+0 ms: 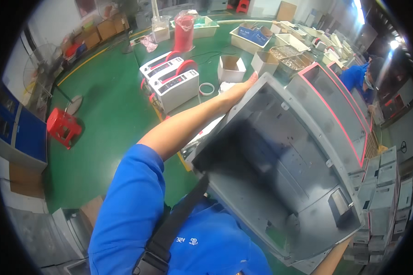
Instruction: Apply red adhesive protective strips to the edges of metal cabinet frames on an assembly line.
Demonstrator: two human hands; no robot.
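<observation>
A large grey metal cabinet shell (pixel 307 123) is tilted in front of my body, its open hollow side turned toward me. My left hand (pixel 242 90) grips the shell's upper left edge, the arm stretched out along that side. At the lower right edge, my right forearm (pixel 333 259) reaches up behind the shell. The shell hides the right hand's fingers, but it is held up between both hands. Inside the shell is a small box-shaped bracket (pixel 339 207) near its right end. A dark cut-out shows near the lower edge.
Grey panels with red edging (pixel 332 107) and stacked grey metal boxes (pixel 383 197) stand on the right. A co-worker in blue (pixel 355 80) is beyond them. Two white machines (pixel 174 85), cartons (pixel 231 68), a red stool (pixel 63 127) and a fan (pixel 43 62) stand around the green floor.
</observation>
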